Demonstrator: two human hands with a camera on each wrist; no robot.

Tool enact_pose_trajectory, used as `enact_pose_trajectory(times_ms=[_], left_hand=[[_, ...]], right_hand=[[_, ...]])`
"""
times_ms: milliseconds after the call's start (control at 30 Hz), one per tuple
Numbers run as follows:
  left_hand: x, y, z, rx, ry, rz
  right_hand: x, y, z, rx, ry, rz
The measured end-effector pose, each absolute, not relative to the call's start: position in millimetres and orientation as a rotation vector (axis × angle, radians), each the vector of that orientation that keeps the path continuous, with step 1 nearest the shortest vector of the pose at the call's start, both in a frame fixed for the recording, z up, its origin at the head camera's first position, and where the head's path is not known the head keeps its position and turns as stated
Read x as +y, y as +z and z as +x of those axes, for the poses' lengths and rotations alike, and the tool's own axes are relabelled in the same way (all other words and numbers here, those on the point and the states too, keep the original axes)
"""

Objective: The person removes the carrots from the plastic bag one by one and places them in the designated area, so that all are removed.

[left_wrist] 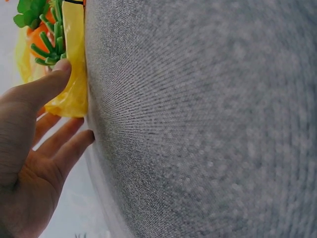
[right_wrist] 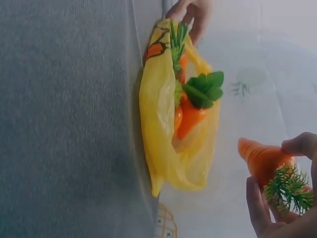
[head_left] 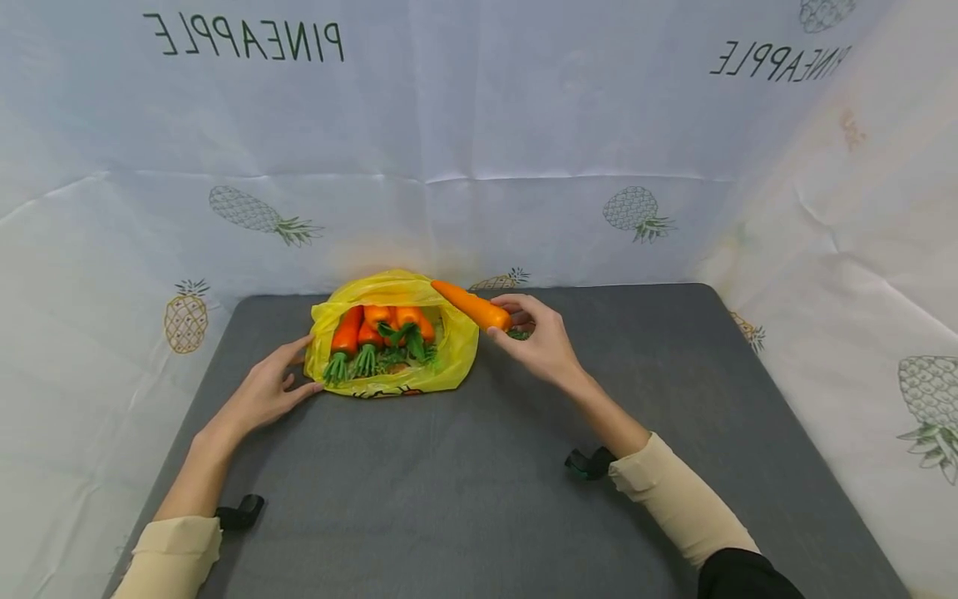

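Observation:
My right hand [head_left: 545,343] holds an orange toy carrot [head_left: 470,305] by its thick end, between thumb and fingers. Its narrow tip points left over the right rim of a yellow plastic bag [head_left: 458,353]. Feathery green leaves [right_wrist: 290,188] stick out at the carrot's thick end in the right wrist view. At the bag's left side is my left hand [head_left: 262,393], thumb and fingers spread and touching the plastic. Inside the open bag lie several orange carrots [head_left: 346,333] with green stems, and green leaves [head_left: 410,337].
A grey cloth-covered table [head_left: 419,491] lies under both hands. White curtains [head_left: 479,125] printed with pineapples hang behind it and along the sides. Each wrist carries a black strapped device, one at the left wrist [head_left: 241,512] and one at the right [head_left: 589,463].

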State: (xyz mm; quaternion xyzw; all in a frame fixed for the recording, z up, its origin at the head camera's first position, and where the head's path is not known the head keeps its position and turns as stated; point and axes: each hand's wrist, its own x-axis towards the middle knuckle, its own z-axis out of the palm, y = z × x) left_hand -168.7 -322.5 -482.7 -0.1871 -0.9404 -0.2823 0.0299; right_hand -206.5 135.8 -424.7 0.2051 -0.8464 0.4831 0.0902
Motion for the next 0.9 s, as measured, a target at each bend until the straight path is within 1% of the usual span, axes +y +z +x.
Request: enact_pose_trajectory(times_ms=[400,900], left_hand=[[-322.3,-480.7,-170.0,-2.921,-0.902,-0.572],[-322.2,-480.8,-169.4,-2.934,-0.878,-0.569]], right_hand=[[165.9,-426.9,-217.3,-2.498,1.429,0.452],[190.5,-452.2,-236.4,-2.585,1.406,0.305]])
